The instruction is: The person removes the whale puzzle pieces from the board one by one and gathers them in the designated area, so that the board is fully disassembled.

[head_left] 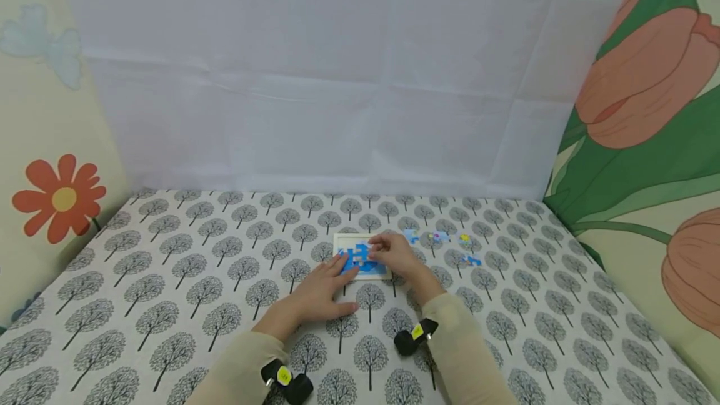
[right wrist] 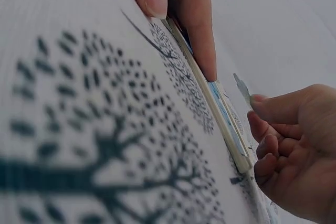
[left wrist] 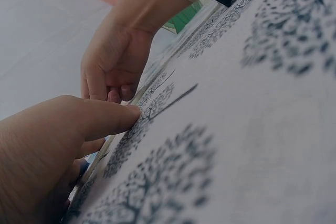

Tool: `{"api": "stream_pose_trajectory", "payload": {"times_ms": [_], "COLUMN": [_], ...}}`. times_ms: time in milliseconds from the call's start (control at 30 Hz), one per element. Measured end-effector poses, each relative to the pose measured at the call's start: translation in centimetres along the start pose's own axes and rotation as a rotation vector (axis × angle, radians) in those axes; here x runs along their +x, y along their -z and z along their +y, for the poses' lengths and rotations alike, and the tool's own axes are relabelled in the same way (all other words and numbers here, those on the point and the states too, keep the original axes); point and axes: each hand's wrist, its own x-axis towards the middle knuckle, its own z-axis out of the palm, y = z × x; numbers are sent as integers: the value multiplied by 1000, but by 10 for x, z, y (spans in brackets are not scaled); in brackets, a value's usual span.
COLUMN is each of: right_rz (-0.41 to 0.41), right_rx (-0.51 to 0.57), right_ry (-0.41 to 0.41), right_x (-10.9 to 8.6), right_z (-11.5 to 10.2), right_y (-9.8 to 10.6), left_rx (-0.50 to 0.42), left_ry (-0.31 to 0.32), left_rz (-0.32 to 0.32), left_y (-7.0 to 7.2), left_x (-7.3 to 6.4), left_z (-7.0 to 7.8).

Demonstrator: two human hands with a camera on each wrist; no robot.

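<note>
A small jigsaw puzzle in a cream frame (head_left: 347,238) lies mid-table, its lower part filled with blue pieces (head_left: 365,265). My left hand (head_left: 322,292) rests on its left side, fingers stretched over the pieces and thumb apart, pointing right. Over the frame's right side, my right hand (head_left: 395,255) pinches a thin puzzle piece (right wrist: 242,88) between thumb and fingertips. That piece is seen edge-on in the right wrist view, raised above the frame, so its picture is hidden. In the left wrist view the left thumb (left wrist: 113,119) shows in front of the right hand.
Several loose pieces lie right of the frame: a blue one (head_left: 411,236), a pale one with purple (head_left: 440,237), a yellow one (head_left: 464,238) and a nearer blue one (head_left: 471,260). A tree-print cloth (head_left: 236,317) covers the table; a white sheet (head_left: 304,80) hangs behind.
</note>
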Motion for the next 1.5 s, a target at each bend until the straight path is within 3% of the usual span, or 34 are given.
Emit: {"api": "stream_pose_trajectory", "payload": {"times_ms": [500,733,967,1267,1500], "right_rz": [8,15,25,43,74], "right_rx": [1,-61,-49,6,-66], "right_ry": [18,38,63,-4,-15], "right_x": [-15,-21,-28,-40,-49], "right_z": [-6,3,13,22,34], "right_y": [25,42,59,82,99], "left_rx": [3,7,8,5,16], "left_ry": [2,-2,6,2,6], "left_rz": [-12,-9,-4,-2,-6], "left_y": [-1,-1,-1,0,-1], "left_x": [-1,-1,-3,-3,-2], "left_z": [-1,-1,-1,-1,-3]}}
